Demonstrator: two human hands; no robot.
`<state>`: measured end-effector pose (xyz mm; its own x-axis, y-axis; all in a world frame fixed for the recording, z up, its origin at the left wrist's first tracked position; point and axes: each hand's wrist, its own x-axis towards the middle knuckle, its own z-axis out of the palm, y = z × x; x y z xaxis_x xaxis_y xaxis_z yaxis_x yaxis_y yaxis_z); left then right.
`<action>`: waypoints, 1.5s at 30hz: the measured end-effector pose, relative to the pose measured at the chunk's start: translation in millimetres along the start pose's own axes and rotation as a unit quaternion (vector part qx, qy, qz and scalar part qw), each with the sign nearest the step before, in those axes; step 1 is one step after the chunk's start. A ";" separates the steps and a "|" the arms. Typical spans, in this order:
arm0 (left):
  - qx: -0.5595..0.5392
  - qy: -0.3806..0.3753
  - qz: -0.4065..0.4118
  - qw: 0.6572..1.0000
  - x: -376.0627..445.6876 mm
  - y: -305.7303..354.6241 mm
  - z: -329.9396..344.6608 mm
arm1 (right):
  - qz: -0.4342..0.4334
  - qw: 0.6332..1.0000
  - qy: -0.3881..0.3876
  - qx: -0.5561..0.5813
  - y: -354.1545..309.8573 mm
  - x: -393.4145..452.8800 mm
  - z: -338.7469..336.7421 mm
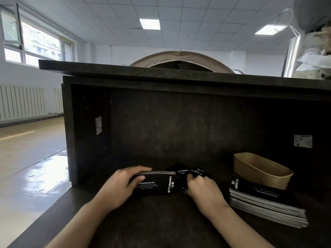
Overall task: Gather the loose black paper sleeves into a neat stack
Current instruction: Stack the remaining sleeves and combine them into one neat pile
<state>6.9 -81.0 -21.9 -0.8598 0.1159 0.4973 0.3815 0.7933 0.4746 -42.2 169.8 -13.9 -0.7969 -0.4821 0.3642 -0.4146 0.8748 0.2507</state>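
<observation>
**Two piles of sleeves, one loose scatter between my hands**

Two groups of black paper sleeves sit on the dark counter [161, 221], with a loose scatter between them. The bundle I'm squaring up [157, 183] stands on edge at about 11 o'clock from my wrists, white lettering "CAMPING CLUB" and "DRINK&COFFEE" facing me. My left hand [118, 188] wraps its left end: fingers curled over the top edge, thumb pressed on the printed face.

Loose sleeves [191, 173] lie jumbled just beyond and right of the bundle, at 12 o'clock. My right hand [204, 192] is down among them, fingers bent and closed on one or more; exactly how many I cannot tell.

At 3 o'clock, well clear of the right hand, a finished stack [265, 204] lies flat, its edges fanned slightly toward me. Behind it, at 2 o'clock, a brown paper bowl [259, 172] stands against the counter's raised back wall [179, 126].
</observation>
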 end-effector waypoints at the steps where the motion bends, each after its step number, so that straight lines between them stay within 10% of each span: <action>1: -0.004 0.001 0.000 1.000 0.1 0.8 0.4 | 0.024 0.999 0.025 0.005 3.5 -1.1 -0.7; 4: -0.029 0.001 0.004 1.000 0.3 2.8 0.9 | 0.077 0.972 0.202 0.095 14.1 -2.9 0.4; 7: -0.044 0.006 0.010 0.999 1.1 7.6 1.0 | 0.119 0.854 0.371 0.345 16.9 -5.3 -6.6; 11: -0.074 0.024 -0.014 0.997 -1.7 13.0 2.4 | 0.129 0.699 0.261 0.653 15.0 -1.8 -9.9; 19: -0.059 -0.023 -0.004 0.998 -1.8 14.5 0.7 | 0.030 0.964 0.013 0.265 -10.6 -3.1 11.4; 27: -0.042 -0.007 0.027 0.999 1.2 6.2 2.1 | 0.083 0.958 -0.099 0.258 10.8 -4.7 3.6; 45: -0.029 -0.010 0.033 0.999 -1.3 3.3 3.6 | -0.077 0.991 -0.006 0.108 17.0 -3.9 1.3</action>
<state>8.0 -76.3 -23.6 -0.8383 0.1791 0.5149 0.4560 0.7479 0.4823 -46.6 186.6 -12.2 -0.7217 -0.6107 0.3259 -0.6145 0.7819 0.1045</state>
